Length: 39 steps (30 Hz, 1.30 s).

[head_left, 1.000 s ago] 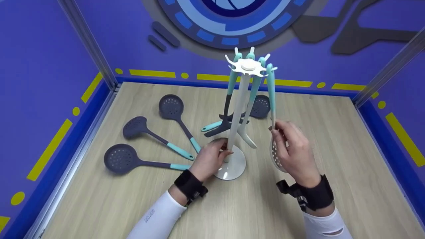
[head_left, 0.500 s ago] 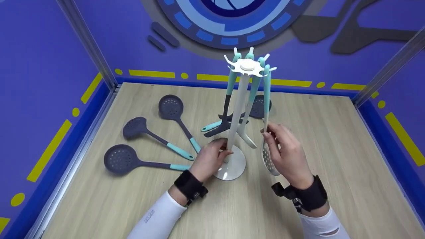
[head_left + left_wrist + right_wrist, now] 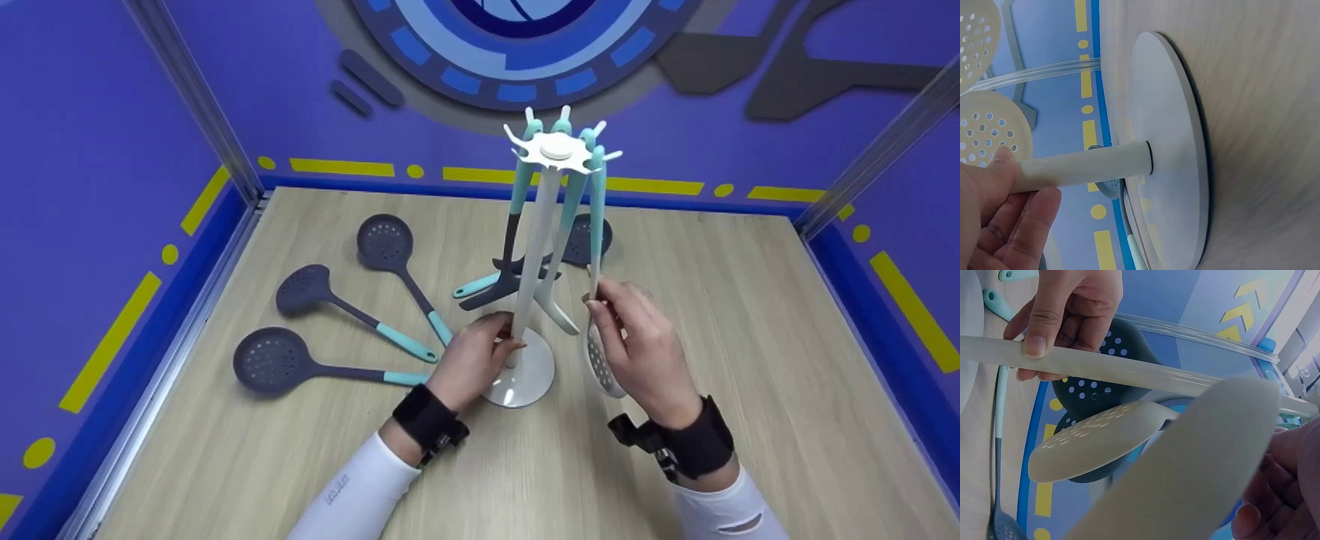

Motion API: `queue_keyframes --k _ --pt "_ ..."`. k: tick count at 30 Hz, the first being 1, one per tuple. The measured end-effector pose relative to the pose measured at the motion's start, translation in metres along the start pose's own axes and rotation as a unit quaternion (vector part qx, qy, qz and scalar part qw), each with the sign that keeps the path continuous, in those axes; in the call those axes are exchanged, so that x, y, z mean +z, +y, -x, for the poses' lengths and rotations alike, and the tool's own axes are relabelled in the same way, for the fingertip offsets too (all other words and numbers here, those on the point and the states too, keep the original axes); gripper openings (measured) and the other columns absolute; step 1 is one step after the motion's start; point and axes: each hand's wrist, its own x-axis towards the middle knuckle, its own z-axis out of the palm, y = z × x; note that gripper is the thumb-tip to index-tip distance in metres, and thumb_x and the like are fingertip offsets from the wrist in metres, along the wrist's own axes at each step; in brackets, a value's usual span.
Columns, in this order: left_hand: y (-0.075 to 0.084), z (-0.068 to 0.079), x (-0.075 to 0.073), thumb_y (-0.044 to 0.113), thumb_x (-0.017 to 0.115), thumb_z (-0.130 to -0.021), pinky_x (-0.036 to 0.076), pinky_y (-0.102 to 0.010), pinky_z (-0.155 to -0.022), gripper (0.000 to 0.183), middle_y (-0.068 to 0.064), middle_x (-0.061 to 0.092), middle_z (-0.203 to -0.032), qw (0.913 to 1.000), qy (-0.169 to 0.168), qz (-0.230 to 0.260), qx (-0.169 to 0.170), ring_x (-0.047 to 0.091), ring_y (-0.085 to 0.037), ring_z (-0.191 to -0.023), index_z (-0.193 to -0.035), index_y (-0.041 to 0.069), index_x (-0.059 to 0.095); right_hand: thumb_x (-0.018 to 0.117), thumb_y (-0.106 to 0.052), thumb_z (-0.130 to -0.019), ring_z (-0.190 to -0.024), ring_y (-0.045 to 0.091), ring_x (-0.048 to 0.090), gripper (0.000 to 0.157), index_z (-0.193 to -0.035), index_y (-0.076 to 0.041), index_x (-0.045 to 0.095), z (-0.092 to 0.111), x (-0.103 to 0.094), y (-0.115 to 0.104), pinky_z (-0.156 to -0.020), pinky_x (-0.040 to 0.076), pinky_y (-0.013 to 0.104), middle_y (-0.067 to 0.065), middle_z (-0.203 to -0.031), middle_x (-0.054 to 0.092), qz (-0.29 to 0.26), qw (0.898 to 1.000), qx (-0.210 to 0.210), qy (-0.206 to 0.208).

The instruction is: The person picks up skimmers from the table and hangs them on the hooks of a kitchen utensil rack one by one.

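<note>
My left hand (image 3: pixel 472 356) grips the pole (image 3: pixel 1089 166) of a white utensil stand low down, just above its round base (image 3: pixel 536 375). Between the thumb and fingers of my right hand (image 3: pixel 645 345) is the pale shaft of a cream skimmer (image 3: pixel 602 364) with holes and a mint handle. The top of that handle is at a hook on the right of the white hook ring (image 3: pixel 556 150); whether the hook bears it I cannot tell. Other mint-handled utensils hang around the ring, among them a cream one (image 3: pixel 559 311) and a dark one (image 3: pixel 491 292).
Left of the stand, three dark utensils with holes lie on the wooden table (image 3: pixel 300 465): an upper skimmer (image 3: pixel 385 241), a turner-like one (image 3: pixel 304 289) and a lower skimmer (image 3: pixel 271 360). Another dark skimmer (image 3: pixel 587 240) lies behind the stand. Blue panels (image 3: pixel 90 150) enclose the table.
My right hand has moved left with the skimmer, bringing its handle closer to the stand's ring. My left hand stays on the pole.
</note>
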Motion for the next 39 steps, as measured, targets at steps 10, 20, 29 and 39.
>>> queue_keyframes --k 10,20,29,39 --pt "-0.001 0.000 0.000 0.032 0.066 -0.104 0.056 -0.025 -0.074 0.021 0.000 0.075 -0.112 1.0000 0.005 -0.004 0.003 0.068 -0.009 -0.093 -0.120 0.018 0.067 0.070 0.001 -0.098 -0.076 0.011 0.057 0.029 -0.126 -0.004 0.070 0.000 0.005 -0.001 -0.069 0.045 0.013 0.009 -0.095 0.070 0.000 1.000 0.005 0.014" --pt "-0.003 0.001 0.000 0.033 0.066 -0.104 0.059 -0.028 -0.080 0.024 -0.001 0.075 -0.115 0.9998 0.008 0.000 0.019 0.071 -0.013 -0.101 -0.121 0.017 0.068 0.075 -0.002 -0.095 -0.079 0.013 0.062 0.040 -0.135 -0.005 0.066 0.002 0.009 -0.002 -0.068 0.044 0.014 0.005 -0.101 0.075 0.006 1.000 0.012 -0.004" --pt "-0.002 0.001 0.000 0.032 0.066 -0.103 0.059 -0.030 -0.082 0.025 -0.002 0.076 -0.114 0.9994 0.014 -0.008 0.030 0.072 -0.014 -0.103 -0.122 0.015 0.068 0.077 -0.004 -0.094 -0.080 0.014 0.065 0.047 -0.138 -0.004 0.062 0.003 0.013 -0.004 -0.070 0.046 0.014 0.006 -0.106 0.076 0.014 1.000 0.016 -0.015" --pt "-0.002 0.000 0.000 0.032 0.066 -0.103 0.060 -0.029 -0.082 0.025 -0.002 0.076 -0.114 0.9994 0.015 -0.011 0.029 0.072 -0.013 -0.102 -0.121 0.016 0.068 0.078 -0.003 -0.093 -0.082 0.013 0.066 0.051 -0.140 -0.004 0.060 0.005 0.017 -0.004 -0.069 0.048 0.017 0.005 -0.110 0.078 0.021 1.000 0.014 -0.018"
